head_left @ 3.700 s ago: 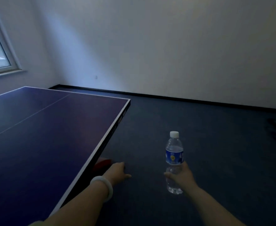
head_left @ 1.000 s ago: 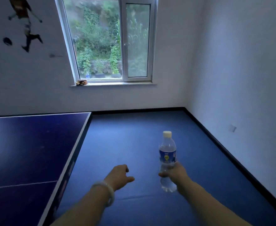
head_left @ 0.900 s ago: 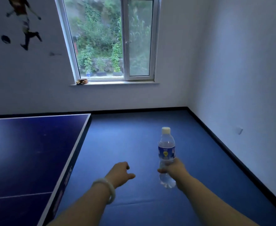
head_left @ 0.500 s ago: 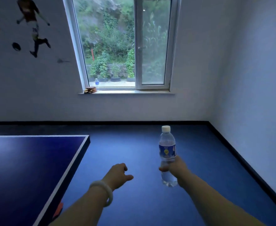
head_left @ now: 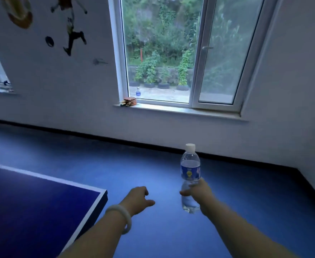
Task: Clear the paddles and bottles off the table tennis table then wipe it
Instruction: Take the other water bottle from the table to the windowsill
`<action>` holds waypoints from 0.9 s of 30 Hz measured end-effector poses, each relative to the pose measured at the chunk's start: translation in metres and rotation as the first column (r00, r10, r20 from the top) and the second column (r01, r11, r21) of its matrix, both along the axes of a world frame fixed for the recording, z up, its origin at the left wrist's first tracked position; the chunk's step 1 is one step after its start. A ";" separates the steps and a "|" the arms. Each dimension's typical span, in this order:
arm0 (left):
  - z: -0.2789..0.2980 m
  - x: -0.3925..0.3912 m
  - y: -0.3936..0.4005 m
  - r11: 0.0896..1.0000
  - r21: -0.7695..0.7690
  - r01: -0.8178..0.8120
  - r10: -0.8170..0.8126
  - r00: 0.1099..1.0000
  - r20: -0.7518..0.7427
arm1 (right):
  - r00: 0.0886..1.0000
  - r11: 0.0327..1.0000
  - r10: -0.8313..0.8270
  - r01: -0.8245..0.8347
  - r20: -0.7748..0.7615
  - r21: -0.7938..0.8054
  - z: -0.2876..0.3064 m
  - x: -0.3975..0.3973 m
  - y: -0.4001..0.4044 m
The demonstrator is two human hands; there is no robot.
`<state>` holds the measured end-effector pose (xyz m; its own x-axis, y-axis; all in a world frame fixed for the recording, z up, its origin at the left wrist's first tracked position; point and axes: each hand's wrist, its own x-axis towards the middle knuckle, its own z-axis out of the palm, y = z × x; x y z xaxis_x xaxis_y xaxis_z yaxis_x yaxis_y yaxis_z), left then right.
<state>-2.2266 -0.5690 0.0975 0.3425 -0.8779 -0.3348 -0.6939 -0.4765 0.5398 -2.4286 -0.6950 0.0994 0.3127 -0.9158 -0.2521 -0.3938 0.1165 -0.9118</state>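
My right hand grips a clear water bottle with a white cap and blue label, held upright over the blue floor. My left hand, with a pale bangle on the wrist, hangs in the air with loosely curled fingers and holds nothing. The blue table tennis table shows its corner at lower left. On the window sill lie stacked paddles, and a second small bottle stands beside them.
A large window fills the far wall, with sports decals to its left. Blue floor stretches between me and the wall. Another wall closes the right side.
The window and sill have come closer and shifted right in view. The table has slid down to the lower left. Both hands keep their poses, the right still holding the bottle.
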 end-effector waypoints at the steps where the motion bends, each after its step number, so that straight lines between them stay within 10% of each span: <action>1: -0.002 0.021 -0.026 1.000 -0.006 -0.006 0.006 1.000 0.002 | 1.000 1.000 -0.005 0.005 0.020 0.000 -0.002 0.019 -0.025; 27: 0.013 0.420 -0.584 0.959 0.014 -0.284 0.284 0.959 0.005 | 0.976 0.968 0.048 -0.098 0.210 0.233 0.000 0.420 -0.636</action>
<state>-1.8064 -1.1528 0.1110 0.5778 -0.7396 -0.3453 -0.5303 -0.6617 0.5300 -2.0091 -1.3313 0.0998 0.4435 -0.8084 -0.3871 -0.2209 0.3200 -0.9213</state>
